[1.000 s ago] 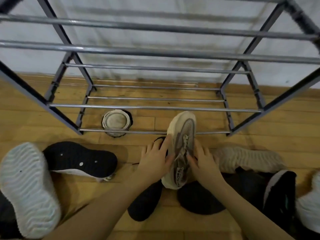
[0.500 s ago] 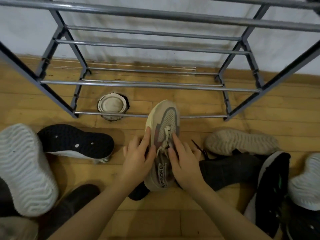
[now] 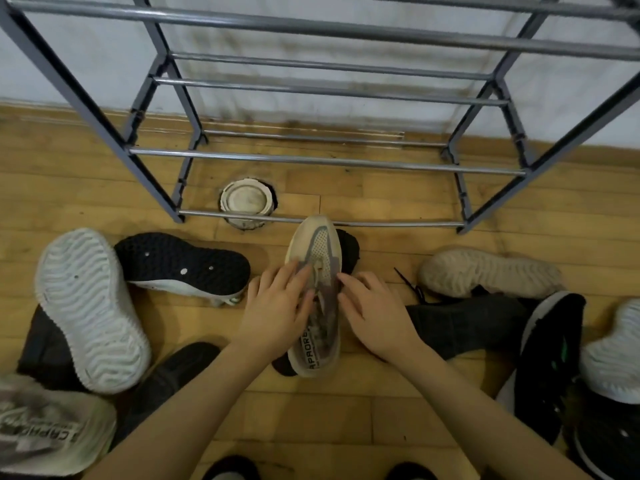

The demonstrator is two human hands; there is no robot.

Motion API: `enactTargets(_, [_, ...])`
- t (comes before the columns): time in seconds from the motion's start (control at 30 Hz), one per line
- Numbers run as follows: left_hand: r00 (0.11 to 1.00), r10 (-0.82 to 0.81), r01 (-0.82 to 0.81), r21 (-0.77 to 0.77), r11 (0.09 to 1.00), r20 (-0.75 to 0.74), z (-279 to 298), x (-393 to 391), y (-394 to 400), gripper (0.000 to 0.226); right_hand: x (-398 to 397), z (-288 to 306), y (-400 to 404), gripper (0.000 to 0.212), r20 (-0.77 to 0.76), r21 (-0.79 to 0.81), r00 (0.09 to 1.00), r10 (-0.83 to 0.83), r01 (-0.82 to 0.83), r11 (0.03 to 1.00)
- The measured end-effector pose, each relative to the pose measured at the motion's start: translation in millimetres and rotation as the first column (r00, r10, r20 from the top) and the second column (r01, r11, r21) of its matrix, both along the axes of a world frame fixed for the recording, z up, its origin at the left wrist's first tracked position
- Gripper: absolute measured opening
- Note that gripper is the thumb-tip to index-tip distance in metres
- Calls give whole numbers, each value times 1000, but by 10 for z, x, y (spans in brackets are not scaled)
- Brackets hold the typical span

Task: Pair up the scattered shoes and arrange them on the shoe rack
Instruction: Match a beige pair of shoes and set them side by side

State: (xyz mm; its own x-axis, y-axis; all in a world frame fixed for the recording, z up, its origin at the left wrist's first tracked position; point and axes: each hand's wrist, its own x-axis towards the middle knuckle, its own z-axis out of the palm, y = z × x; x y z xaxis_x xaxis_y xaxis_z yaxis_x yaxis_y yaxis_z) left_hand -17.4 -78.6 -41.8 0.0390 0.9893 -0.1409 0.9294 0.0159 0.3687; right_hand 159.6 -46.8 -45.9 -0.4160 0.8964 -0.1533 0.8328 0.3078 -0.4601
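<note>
Mesh sneaker [image 3: 317,271] nearer, fingers [image 3: 294,271] flatter

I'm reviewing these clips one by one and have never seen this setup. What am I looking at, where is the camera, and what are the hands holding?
There is no machine here: a person wears a wide-angle camera on the head, looking down at their own bare arms. The left hand and right hand hold a beige sneaker from both sides, toe pointing at the metal shoe rack, whose bars carry no shoes. On the wooden floor lie scattered shoes: a white-soled one and a black-soled one on the left, a tan-soled one on the right. A round floor cap sits under the rack.
</note>
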Motion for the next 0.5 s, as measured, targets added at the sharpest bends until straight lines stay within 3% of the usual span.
enactTargets(0.23, [966, -256, 254, 56, 966, 27, 190, 648, 450, 49, 915, 34, 267, 36, 10, 33, 973, -230, 230, 973])
enactTargets(0.5, [903, -421, 422, 10, 907, 83, -64, 1657, 958, 44, 1947, -170, 674, 47, 239, 21, 901, -362, 368, 930])
